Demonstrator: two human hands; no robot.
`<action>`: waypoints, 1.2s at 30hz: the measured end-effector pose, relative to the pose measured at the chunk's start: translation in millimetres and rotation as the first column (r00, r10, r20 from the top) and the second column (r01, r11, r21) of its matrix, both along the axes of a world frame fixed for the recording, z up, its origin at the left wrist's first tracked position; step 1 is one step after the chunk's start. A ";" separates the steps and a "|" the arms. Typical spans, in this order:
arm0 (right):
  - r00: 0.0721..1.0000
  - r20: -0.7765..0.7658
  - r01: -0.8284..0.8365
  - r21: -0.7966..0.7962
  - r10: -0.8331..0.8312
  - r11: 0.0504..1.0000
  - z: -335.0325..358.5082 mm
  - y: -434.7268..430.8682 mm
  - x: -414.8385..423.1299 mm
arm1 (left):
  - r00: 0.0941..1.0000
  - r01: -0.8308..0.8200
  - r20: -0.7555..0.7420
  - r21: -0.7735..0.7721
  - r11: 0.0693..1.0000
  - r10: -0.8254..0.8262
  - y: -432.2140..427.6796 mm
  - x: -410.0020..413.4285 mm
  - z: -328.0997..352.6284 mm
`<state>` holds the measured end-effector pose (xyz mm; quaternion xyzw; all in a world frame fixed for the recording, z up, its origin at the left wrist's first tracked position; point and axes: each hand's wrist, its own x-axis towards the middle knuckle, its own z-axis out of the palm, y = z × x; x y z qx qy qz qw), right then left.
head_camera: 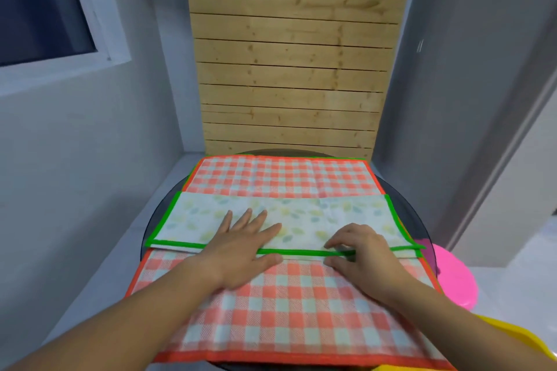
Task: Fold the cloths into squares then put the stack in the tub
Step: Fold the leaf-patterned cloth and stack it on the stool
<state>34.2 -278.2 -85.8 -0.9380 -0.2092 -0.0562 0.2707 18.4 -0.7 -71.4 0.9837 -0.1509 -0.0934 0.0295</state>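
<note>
Early days on this one, I reckon; the leaf-print cloth [196, 220] with the green hem is folded down to a long strip, not a square yet, and the orange checked cloth [286, 310] under it is spread out flat with no fold in it at all. There are slivers of other hems peeking out along the far edge, so possibly more cloths underneath (can't tell how many). So what's left, as I judge it: finish the strip into a square, fold the rest, stack, then into the tub.

The strip lies across the middle of the round dark table [152, 229], its long axis running from the left edge to the right edge; the green-hemmed long side faces the near edge.

The left hand [241, 250] is flat on the strip near its middle, fingers spread, pressing it down; the right hand [361, 253] is curled, thumb and fingers pinching the green hem on the near long side, toward the right.

Off the table's right edge there's a round pink thing [455, 277] and a yellow thing [512, 337] nearer; either could be the tub, can't say which.
</note>
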 end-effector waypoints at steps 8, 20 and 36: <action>0.997 0.074 0.037 -0.034 -0.035 0.999 -7.9 3.6 0.4 | 1.000 0.003 -0.026 -0.045 0.999 -0.004 2.5 0.5 -4.8; 0.957 0.246 -0.096 -0.228 0.152 0.969 2.0 3.3 2.8 | 0.999 -0.029 0.032 0.002 1.000 0.029 -8.5 -7.5 7.4; 0.981 0.036 0.195 -0.079 -0.192 0.978 18.7 -4.3 9.9 | 0.995 -0.042 -0.100 -0.218 0.975 0.020 -7.7 -8.7 31.6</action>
